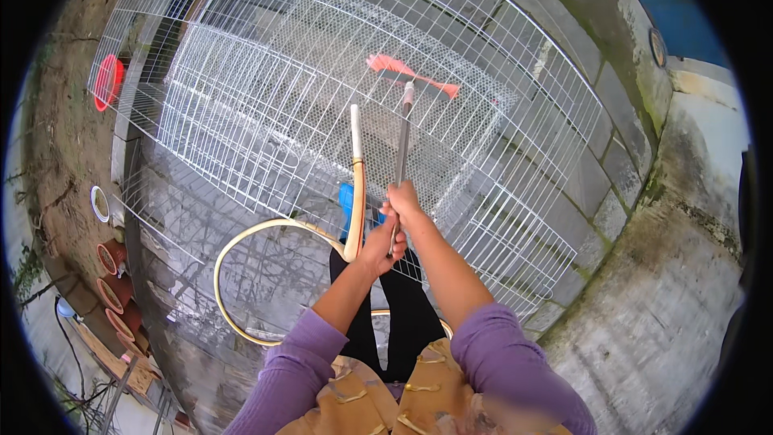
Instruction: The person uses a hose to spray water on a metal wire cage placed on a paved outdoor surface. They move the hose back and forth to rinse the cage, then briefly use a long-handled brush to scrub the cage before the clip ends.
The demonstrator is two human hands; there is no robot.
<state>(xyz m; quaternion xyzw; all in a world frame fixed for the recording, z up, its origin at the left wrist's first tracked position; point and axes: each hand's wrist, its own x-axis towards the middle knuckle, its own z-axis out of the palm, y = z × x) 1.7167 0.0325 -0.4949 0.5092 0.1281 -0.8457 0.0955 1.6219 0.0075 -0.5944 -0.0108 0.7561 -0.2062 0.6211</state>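
Both my hands are closed around the long dark handle of a broom point(403, 141). My right hand point(405, 201) grips it higher up, and my left hand point(380, 243) holds near its lower end. The broom's head, with red-orange bristles point(439, 87), is at the wire cage point(266, 101), over its mesh. Just left of the handle rises a cream hose point(357, 201) with a white end piece point(355, 130). It bends by my left wrist and loops out to the left; whether my left hand touches it I cannot tell.
The large wire cage spans the paving before me. Blue footwear point(347, 197) shows below its near edge. At the left are a red basin point(109, 82), a white bowl-like pot point(100, 204) and several terracotta pots point(113, 294). A stained low wall point(644, 274) runs along the right.
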